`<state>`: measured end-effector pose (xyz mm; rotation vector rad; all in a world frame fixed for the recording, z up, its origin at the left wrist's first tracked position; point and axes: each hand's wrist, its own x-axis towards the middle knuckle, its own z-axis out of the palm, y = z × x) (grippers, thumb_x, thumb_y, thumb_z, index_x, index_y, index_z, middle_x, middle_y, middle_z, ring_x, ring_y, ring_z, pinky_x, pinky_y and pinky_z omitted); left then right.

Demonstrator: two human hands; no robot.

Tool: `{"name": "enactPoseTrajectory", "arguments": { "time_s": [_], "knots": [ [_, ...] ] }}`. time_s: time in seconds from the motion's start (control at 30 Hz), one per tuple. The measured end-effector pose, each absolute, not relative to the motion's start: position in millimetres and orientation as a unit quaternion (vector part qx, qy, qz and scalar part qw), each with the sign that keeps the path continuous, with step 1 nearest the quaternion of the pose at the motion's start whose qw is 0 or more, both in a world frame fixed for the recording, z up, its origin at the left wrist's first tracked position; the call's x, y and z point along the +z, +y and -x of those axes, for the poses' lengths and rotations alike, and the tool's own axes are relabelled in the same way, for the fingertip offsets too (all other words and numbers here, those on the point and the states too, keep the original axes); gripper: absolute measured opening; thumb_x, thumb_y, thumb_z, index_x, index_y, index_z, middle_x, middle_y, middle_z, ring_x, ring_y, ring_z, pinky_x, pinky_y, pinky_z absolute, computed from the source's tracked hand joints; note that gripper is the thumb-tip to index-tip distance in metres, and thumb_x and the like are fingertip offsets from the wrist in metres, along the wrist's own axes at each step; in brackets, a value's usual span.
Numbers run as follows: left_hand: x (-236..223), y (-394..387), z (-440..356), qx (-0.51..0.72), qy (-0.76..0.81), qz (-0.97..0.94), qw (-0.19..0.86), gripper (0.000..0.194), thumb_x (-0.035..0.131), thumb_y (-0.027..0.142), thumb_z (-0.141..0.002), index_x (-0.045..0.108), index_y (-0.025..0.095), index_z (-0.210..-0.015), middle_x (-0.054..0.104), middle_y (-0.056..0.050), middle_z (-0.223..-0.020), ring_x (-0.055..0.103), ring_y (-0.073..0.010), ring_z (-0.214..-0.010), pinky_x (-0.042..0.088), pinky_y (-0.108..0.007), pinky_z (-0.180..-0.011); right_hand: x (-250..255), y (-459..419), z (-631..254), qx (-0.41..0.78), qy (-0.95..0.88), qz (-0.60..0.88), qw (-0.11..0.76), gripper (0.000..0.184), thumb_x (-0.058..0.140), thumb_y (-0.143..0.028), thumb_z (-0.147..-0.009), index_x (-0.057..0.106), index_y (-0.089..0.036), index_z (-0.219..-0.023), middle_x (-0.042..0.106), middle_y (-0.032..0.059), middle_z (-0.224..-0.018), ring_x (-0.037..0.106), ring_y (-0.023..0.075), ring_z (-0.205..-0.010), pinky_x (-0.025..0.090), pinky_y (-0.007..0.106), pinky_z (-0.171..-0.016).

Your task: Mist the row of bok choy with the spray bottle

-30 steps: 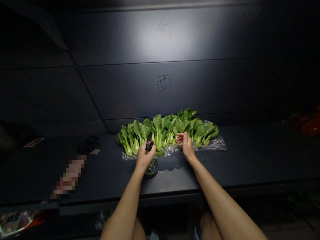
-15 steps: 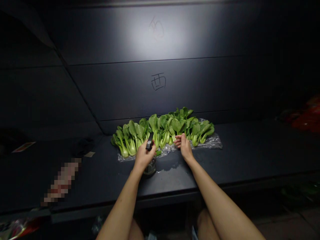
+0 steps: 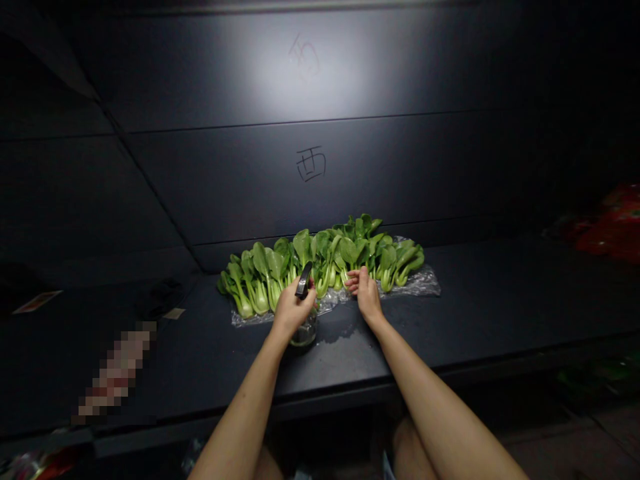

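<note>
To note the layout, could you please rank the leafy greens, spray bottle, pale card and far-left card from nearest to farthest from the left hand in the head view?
1. Spray bottle, in the left hand.
2. Leafy greens, just beyond it.
3. Pale card, off left.
4. Far-left card, farther left.
</note>
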<state>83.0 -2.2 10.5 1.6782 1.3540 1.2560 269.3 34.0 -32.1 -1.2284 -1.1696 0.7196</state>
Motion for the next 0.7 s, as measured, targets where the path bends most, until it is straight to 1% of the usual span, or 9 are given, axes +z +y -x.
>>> {"name": "enactPoseTrajectory", "arguments": {
  "time_s": [0.1,0.17,0.27,0.57,0.7],
  "knots": [
    [12.3,1.0,-88.1,0.477,0.512,-0.636,0.325,0.024,0.061,0.032,-0.072,0.061,0.017,-0.09,0.066,-0.001,-0.07,0.064,-0.0155,-0.053,0.049,-0.024,-0.053,-30.5,33.3,-271.6,0.292,-0.494,0.544,0.612,0.079,0.016,-0.081,-0.08,0.064,-0.019,-0.081,0.066,0.0063,-0.066,0.06,0.018,-0.059,0.046,0.029,-0.054],
    [13.4,4.2,-91.3,0.479,0.505,-0.636,0.332,0.026,0.061,0.033,-0.071,0.062,0.017,-0.092,0.067,-0.002,-0.075,0.064,-0.015,-0.054,0.048,-0.024,-0.053,-30.1,33.1,-273.4,0.283,-0.485,0.553,0.616,0.079,0.015,-0.081,-0.08,0.064,-0.019,-0.08,0.066,0.006,-0.066,0.059,0.0175,-0.058,0.046,0.029,-0.054],
    [13.4,8.8,-95.2,0.479,0.495,-0.648,0.324,0.027,0.061,0.032,-0.072,0.062,0.017,-0.094,0.069,-0.003,-0.08,0.064,-0.0147,-0.056,0.05,-0.024,-0.056,-30.3,32.8,-275.5,0.279,-0.479,0.56,0.616,0.079,0.015,-0.081,-0.079,0.064,-0.019,-0.08,0.066,0.0056,-0.066,0.059,0.0169,-0.057,0.046,0.028,-0.054],
    [4.3,7.7,-99.9,0.473,0.513,-0.643,0.316,0.024,0.06,0.032,-0.074,0.062,0.016,-0.092,0.065,-0.001,-0.068,0.065,-0.016,-0.052,0.048,-0.024,-0.052,-35.8,33.6,-279.5,0.276,-0.488,0.568,0.603,0.078,0.015,-0.08,-0.08,0.063,-0.019,-0.081,0.066,0.0052,-0.067,0.059,0.0166,-0.057,0.046,0.028,-0.055],
    [5.9,6.4,-99.7,0.478,0.499,-0.645,0.327,0.024,0.06,0.031,-0.074,0.061,0.016,-0.092,0.067,-0.002,-0.073,0.065,-0.015,-0.052,0.049,-0.024,-0.053,-38.1,34.7,-280.8,0.272,-0.48,0.571,0.608,0.077,0.016,-0.079,-0.081,0.063,-0.018,-0.083,0.066,0.0048,-0.067,0.059,0.0159,-0.057,0.046,0.027,-0.055]
  ]
}}
